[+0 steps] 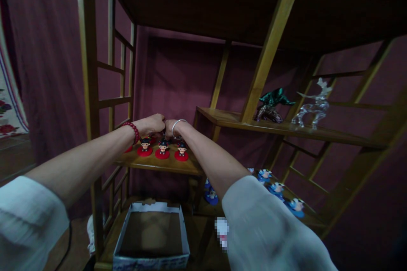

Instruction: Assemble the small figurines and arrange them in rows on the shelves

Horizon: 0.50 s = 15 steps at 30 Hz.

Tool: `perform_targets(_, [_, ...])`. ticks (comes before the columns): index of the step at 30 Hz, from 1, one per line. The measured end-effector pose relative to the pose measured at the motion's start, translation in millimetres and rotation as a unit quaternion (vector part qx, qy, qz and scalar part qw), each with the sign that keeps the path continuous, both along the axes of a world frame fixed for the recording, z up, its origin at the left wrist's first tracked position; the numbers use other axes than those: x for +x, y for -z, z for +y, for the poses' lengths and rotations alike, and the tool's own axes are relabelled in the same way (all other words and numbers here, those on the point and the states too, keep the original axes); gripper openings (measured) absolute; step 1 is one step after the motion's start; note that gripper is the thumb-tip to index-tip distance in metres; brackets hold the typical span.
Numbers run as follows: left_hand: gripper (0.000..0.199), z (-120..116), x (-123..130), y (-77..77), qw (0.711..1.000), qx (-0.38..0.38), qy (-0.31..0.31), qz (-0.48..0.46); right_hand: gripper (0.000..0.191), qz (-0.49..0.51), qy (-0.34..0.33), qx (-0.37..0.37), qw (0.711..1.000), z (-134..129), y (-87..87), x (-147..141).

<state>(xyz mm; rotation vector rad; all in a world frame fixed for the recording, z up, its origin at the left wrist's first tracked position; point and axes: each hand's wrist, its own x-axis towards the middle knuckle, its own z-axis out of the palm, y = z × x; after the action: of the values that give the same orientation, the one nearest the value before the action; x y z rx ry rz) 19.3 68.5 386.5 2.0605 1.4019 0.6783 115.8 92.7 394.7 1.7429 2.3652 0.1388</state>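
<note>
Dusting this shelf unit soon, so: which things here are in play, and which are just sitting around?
In play: red-beaded left hand, silver-bangled right hand, red-based dark-haired figurines.
Sitting around: clear glass deer, blue-based figurines, open white cardboard box.

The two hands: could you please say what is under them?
Below the left hand and right hand, red-based figurines stand on a wooden shelf; anything the hands cover is hidden.

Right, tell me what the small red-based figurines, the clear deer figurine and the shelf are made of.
The small red-based figurines look like glossy moulded plastic or vinyl, with smooth painted surfaces. The clear deer figurine looks like glass or clear acrylic: transparent, with bright glints; the look cannot settle which. The shelf looks like varnished wood, with warm brown grain and a soft sheen.
</note>
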Motion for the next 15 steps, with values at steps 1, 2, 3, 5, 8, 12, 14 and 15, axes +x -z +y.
perform_targets(1, [0.041,-1,0,-1.0,1.000,0.000,0.005,0.004,0.050,-0.001,-0.001,-0.003,1.000,1,0.1,-1])
perform_targets(2, [0.040,-1,-1,-2.4,1.000,0.002,0.011,0.010,0.050,-0.003,0.000,-0.005,1.000,1,0.1,-1])
perform_targets(3, [0.039,-1,-2,-4.3,1.000,0.008,0.012,0.020,0.049,-0.006,0.002,-0.006,1.000,1,0.0,-1])
perform_targets(5, [0.037,-1,-6,-9.2,0.998,0.040,0.000,0.044,0.049,-0.009,0.009,-0.005,1.000,1,-0.8,-2])
perform_targets(8, [0.038,0,-13,-17.3,0.988,0.125,-0.032,0.090,0.050,-0.002,0.014,-0.010,1.000,-4,-3.0,-2])
perform_targets(12, [0.040,1,-24,-20.9,0.961,0.196,-0.038,0.190,0.052,-0.005,0.007,-0.010,1.000,-11,-6.1,-1])
perform_targets(14, [0.041,3,-28,-18.4,0.954,0.190,-0.023,0.232,0.055,-0.021,0.003,-0.005,1.000,-12,-7.2,-1])
perform_targets(15, [0.041,4,-30,-16.5,0.952,0.182,-0.011,0.244,0.056,-0.027,0.003,-0.005,1.000,-13,-7.6,-1])
